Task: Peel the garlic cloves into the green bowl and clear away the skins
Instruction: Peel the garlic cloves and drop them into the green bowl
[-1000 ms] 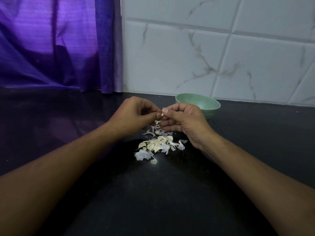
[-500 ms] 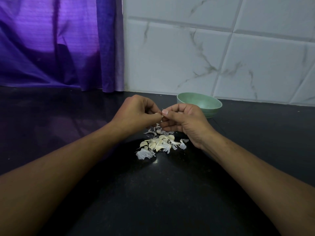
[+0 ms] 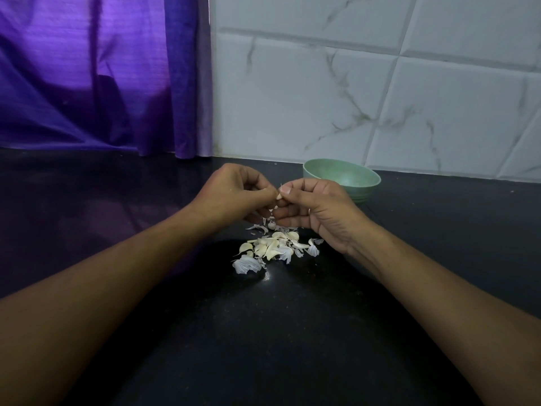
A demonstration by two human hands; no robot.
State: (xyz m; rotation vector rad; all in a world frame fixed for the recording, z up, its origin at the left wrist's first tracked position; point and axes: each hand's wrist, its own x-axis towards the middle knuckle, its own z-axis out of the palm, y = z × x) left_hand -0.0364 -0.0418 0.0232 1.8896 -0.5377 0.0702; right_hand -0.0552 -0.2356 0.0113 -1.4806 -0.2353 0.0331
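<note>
The left hand (image 3: pixel 234 194) is curled almost closed, and its thumb and first finger pinch 1 side of a tiny garlic clove (image 3: pixel 279 196). The right hand (image 3: pixel 314 209) is curled the same way, at 3 o'clock from the left one, and its grip pinches the other side of that clove. The fingertips of the 2 hands touch around it, just above the black bench (image 3: pixel 263 332).

Right under the hands, at 6 o'clock, sits a little pile (image 3: pixel 272 249) of cloves and thin white skins, all mixed up. The green bowl (image 3: pixel 342 178) stands at 1 o'clock from the hands, close behind the right hand, near the tiled wall (image 3: pixel 380 98). I cannot tell if any garlic is in it yet.

What could go wrong? The clove is small and smooth — if the skin tears off fast, it may pop out of the fingers and drop into the pile, where it is hard to find among the skins. The skins are very light, so a quick arm move or a puff of breath may blow them over the bench — or into the bowl. The right wrist may also bump the bowl and push it.
</note>
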